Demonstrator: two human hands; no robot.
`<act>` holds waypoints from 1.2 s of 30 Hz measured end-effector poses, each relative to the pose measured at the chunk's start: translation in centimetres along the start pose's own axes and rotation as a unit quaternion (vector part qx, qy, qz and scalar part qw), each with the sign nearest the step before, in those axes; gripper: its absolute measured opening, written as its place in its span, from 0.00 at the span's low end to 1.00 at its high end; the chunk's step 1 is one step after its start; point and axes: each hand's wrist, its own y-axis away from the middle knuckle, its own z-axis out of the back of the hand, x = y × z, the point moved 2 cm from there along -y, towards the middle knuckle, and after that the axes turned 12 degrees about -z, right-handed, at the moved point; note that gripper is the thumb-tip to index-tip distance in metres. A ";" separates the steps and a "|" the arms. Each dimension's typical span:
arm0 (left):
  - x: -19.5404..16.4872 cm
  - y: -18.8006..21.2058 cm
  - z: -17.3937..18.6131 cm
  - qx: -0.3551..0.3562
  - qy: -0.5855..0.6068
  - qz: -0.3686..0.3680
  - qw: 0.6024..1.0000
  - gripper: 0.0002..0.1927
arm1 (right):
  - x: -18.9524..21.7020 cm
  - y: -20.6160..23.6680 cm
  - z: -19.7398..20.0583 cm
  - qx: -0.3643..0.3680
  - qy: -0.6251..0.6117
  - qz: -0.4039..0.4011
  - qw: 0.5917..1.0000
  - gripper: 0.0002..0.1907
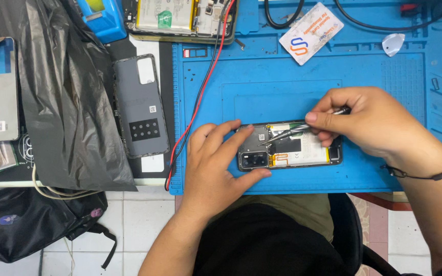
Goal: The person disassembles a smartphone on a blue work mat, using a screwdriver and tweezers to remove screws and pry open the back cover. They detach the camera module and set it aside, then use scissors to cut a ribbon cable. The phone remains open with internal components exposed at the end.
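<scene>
An opened smartphone (pixel 292 149) lies face down on the blue work mat (pixel 282 76), its back removed and its battery and camera block showing. My left hand (pixel 216 163) grips the phone's left end, with fingers above it and the thumb below the camera. My right hand (pixel 369 120) holds metal tweezers (pixel 282 135) whose tips touch the board near the phone's upper left. A dark band circles my right wrist.
A grey phone back cover (pixel 140 105) lies left of the mat beside a black plastic bag (pixel 62 92). Another opened phone (pixel 180 18) sits at the top. Red and black wires (pixel 200 92) run down the mat's left edge. A white card (pixel 310 31) and a white pick (pixel 393 43) lie at the top.
</scene>
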 end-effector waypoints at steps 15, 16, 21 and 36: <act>-0.2 -0.3 -0.1 0.007 -0.008 0.011 1.000 0.38 | -1.5 0.9 0.0 -0.057 0.032 0.034 0.997 0.11; -0.2 -0.2 -0.1 0.006 -0.009 0.013 1.000 0.38 | -1.3 1.1 -0.1 -0.062 0.018 0.038 0.997 0.11; -0.2 -0.1 0.0 0.003 -0.002 0.013 1.000 0.41 | -0.5 2.3 -1.1 -0.077 0.060 0.039 0.994 0.11; 0.0 0.3 0.2 -0.008 0.005 0.004 1.000 0.43 | -0.1 2.0 -2.7 -0.049 0.062 0.068 0.995 0.11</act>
